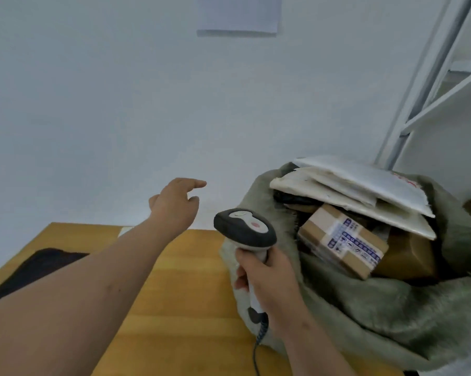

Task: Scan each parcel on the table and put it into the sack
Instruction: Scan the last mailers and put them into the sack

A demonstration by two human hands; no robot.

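My right hand grips the handle of a white and dark grey barcode scanner, held upright beside the sack. The grey-green sack stands open at the right, holding a taped brown cardboard parcel, white padded envelopes and other brown parcels. My left hand is stretched out over the far edge of the wooden table, fingers loose, holding nothing. A small white corner of something shows on the table behind my left wrist.
A black mat lies on the table's left part. A white wall rises behind the table. White metal shelving stands at the right behind the sack. The scanner's cable hangs down over the table.
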